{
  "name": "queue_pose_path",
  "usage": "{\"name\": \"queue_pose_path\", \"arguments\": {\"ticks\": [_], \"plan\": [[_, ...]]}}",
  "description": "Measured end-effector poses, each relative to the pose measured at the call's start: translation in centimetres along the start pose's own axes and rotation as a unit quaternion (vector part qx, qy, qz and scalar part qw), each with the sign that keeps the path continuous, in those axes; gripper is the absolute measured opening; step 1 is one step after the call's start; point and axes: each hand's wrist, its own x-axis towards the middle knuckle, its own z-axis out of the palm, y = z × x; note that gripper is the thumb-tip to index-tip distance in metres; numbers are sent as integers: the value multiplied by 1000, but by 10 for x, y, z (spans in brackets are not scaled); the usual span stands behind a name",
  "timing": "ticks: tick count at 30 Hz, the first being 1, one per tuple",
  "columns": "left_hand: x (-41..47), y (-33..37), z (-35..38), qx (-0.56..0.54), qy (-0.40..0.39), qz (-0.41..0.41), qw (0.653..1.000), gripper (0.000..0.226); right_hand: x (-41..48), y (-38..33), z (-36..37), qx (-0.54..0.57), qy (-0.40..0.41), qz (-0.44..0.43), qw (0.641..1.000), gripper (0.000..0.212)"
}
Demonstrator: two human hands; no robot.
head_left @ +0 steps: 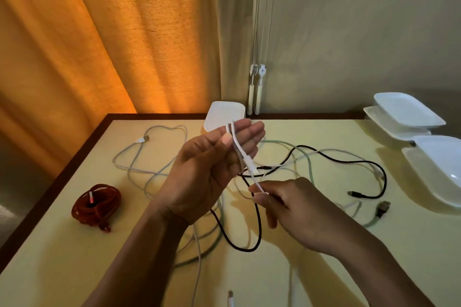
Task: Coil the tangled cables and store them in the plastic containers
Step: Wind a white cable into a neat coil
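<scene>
**Fig. White cable held taut between your two hands, above the tangle.**
Your left hand [212, 164], raised with fingers straight, pins the white cable [240, 154] under its thumb. Your right hand [294, 207], lower at 5 o'clock, pinches the same strand, so its long axis runs 11 to 5 o'clock; where the slack goes below is hidden. Counted on the table [74, 257]: one red coil [96, 203] at 8 o'clock, one black cable [321, 154], one green cable [309, 164] and at least one more pale cable [142, 139], all loose. One container [224, 112] sits at 12 o'clock; a stack [409, 109] of four white pieces lies at 2 o'clock, nearer your right hand.
</scene>
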Motion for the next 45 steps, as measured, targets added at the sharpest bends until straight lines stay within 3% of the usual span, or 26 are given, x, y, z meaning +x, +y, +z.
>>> {"name": "queue_pose_path", "arguments": {"ticks": [3, 7, 11, 14, 16, 18, 20, 22, 26, 29, 31, 33, 36, 40, 42, 43, 45], "plan": [[0, -5, 0, 2, 55, -16, 998, 37, -10, -11, -2, -127, -2, -5, 992, 26], [3, -1, 4, -80, 89, -75, 990, 45, -11, -19, -1, -195, -1, -9, 981, 25], [3, 4, 2, -112, 95, -107, 983, 71, -9, -15, -1, -189, -1, -19, 982, 25], [-1, 7, -3, -143, 65, -124, 980, 111, -6, -10, 3, -185, -12, -20, 982, 24], [-3, 12, -3, -155, 38, -147, 976, 124, -6, -7, 4, -171, -15, -20, 985, 29], [-3, 15, -3, -122, 43, -165, 978, 110, -5, -6, 5, -168, -25, -23, 985, 36], [-3, 16, 0, -73, 48, -168, 982, 72, -5, -6, 4, -176, -34, -20, 984, 38], [-4, 17, 3, -74, 41, -167, 982, 52, -4, -3, 3, -193, -30, -19, 981, 36], [-5, 14, 2, -59, 23, -124, 990, 40, -6, 1, 1, -196, 0, -21, 980, 13], [-3, 9, 2, -62, 51, -58, 995, 39, -10, -8, -4, -185, 41, -23, 982, 35], [-1, 5, 3, -45, 80, -25, 995, 42, -15, -19, -8, -183, 47, -25, 982, 38], [-2, -1, 4, 19, 97, -16, 995, 47, -23, -32, -14, -201, 50, -25, 978, 34], [-4, -9, 5, 209, 92, -14, 974, 40, -31, -42, -21, -237, 47, -19, 970, 30], [-4, -15, 4, 492, 77, 22, 867, 34, -33, -42, -24, -271, 69, -33, 959, 22], [-5, -20, -7, 598, 51, 21, 800, 27, -34, -36, -30, -271, 129, -64, 952, 15], [-6, -22, -12, 619, 26, -2, 785, 25, -34, -32, -35, -263, 180, -88, 944, 14], [-7, -21, -15, 589, -23, -62, 805, 21, -33, -20, -45, -225, 239, -139, 934, 13]]}}
